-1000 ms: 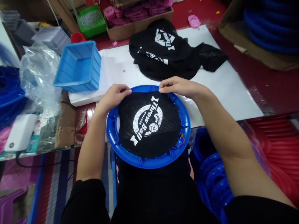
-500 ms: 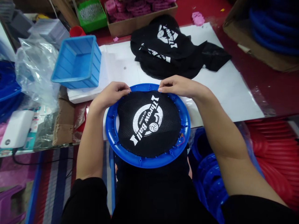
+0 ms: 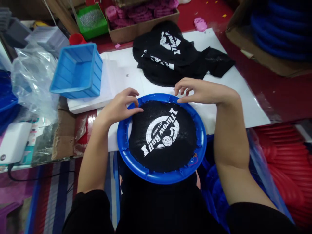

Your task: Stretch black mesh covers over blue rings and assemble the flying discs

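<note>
A blue plastic ring (image 3: 201, 136) rests at the table's front edge, over my lap. Black mesh fabric (image 3: 138, 136) printed "Throw Ball" lies across its middle, with a gap at the left where white shows through. Thin red wire (image 3: 195, 160) sits on the ring's lower right. My left hand (image 3: 124, 105) is at the upper left rim, thumb and fingers apart, holding nothing. At the upper right rim, my right hand (image 3: 195, 91) has its fingers curved and spread from the thumb, with nothing between them.
Several black printed mesh pieces (image 3: 170, 70) lie on white sheeting behind the ring. A blue bin (image 3: 95, 78) stands left, a green tray (image 3: 102, 27) and a carton of pink parts (image 3: 143, 29) at the back. Blue rings (image 3: 275, 35) are stacked right; red parts (image 3: 280, 162) sit below.
Both hands have let go of the mesh and ring edge; their fingers have spread. My right hand moved right. The ring appears slightly lower and further right in view.
</note>
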